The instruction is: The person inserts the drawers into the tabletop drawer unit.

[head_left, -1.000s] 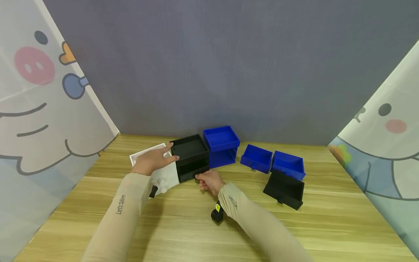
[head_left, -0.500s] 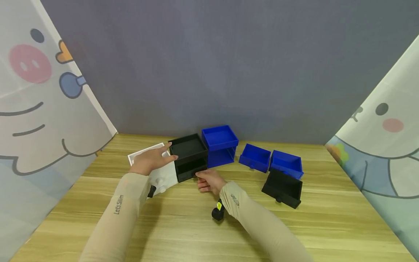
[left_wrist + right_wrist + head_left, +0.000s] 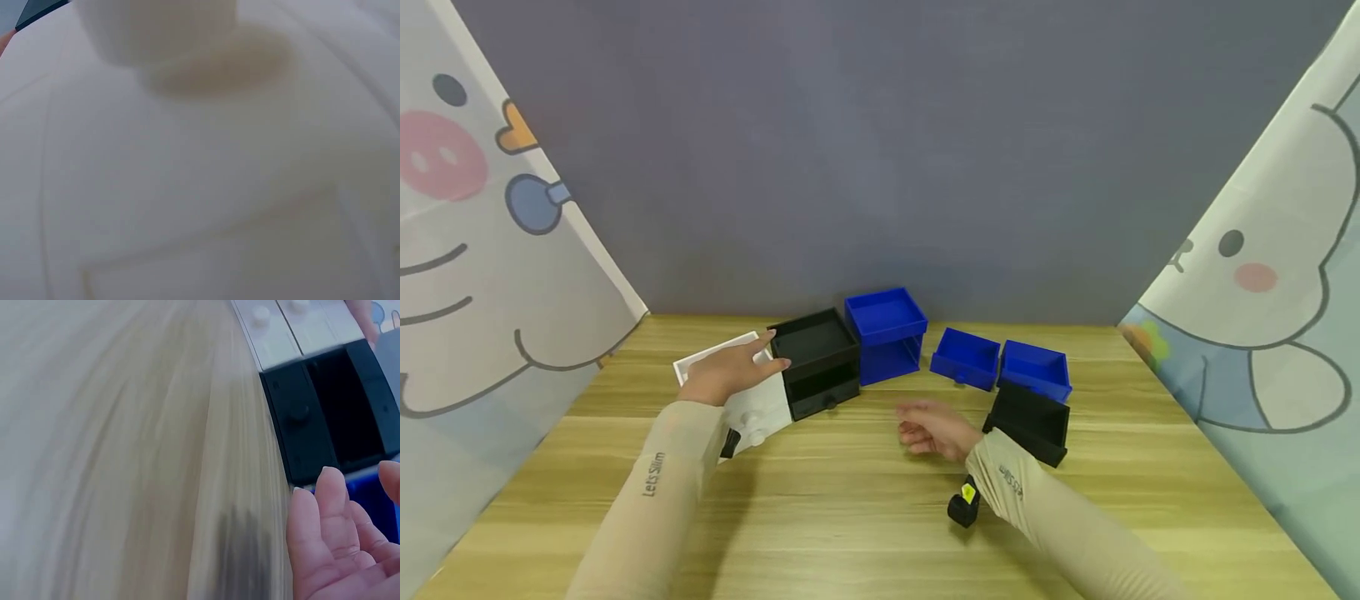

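Observation:
My left hand [image 3: 722,373] lies over the white drawer cabinet [image 3: 763,408], thumb and a finger spread to the left edge of the black drawer cabinet [image 3: 812,340]. That cabinet has a drawer with a round knob [image 3: 831,403] pushed into its lower slot; the upper slot gapes. My right hand [image 3: 936,429] hovers over the table to the right of it, fingers loosely bent and holding nothing. In the right wrist view its fingers [image 3: 334,503] show below the black cabinet [image 3: 303,419]. Much of the white cabinet is hidden under my left hand and sleeve.
A blue cabinet [image 3: 887,317] with a gaping front adjoins the black one. Two blue drawers [image 3: 964,358] and a black drawer [image 3: 1030,421] lie loose to the right. A grey wall [image 3: 880,167] rises behind the table [image 3: 820,517], with cartoon-printed sheets at both sides.
My right hand has let go of the black cabinet's lower drawer knob and moved right, towards the loose black drawer. My left hand stays in place; the head view has shifted slightly right.

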Demonstrator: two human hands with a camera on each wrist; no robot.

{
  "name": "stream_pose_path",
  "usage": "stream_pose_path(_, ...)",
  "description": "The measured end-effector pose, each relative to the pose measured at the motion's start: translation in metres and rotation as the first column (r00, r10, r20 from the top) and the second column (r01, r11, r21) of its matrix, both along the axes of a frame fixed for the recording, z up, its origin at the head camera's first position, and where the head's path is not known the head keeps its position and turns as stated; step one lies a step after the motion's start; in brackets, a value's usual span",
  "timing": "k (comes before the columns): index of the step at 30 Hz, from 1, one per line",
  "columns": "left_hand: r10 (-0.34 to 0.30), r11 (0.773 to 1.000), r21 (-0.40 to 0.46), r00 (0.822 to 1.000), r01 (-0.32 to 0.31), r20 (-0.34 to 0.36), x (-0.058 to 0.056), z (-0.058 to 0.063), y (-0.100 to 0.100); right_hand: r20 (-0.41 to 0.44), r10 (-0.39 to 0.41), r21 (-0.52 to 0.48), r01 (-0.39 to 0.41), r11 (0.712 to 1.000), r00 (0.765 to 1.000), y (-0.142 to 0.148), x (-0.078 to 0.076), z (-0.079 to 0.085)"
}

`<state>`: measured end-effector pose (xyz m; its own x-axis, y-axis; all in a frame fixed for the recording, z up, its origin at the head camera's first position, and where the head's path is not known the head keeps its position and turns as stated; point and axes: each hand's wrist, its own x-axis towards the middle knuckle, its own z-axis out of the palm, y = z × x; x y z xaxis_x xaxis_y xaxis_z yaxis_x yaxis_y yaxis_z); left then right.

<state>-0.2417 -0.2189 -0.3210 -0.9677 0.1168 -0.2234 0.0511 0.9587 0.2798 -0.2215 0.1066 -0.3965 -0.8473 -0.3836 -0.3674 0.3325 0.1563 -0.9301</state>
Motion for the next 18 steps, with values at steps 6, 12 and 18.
stream_pose_path(6,-0.011,1.000,0.005,1.000,0.011,-0.008,-0.001,0.000,0.003,-0.031,-0.034,0.027,0.035,0.999,0.999,0.031,0.010,0.003)
stream_pose_path(12,-0.030,1.000,0.007,1.000,0.030,-0.011,-0.004,0.000,0.002,-0.048,-0.083,0.040,0.085,0.996,0.995,0.057,0.023,0.003)
stream_pose_path(18,-0.037,0.999,0.011,0.999,0.038,-0.018,-0.003,-0.004,-0.003,-0.058,-0.058,0.030,0.060,0.998,0.997,0.082,0.036,0.004)
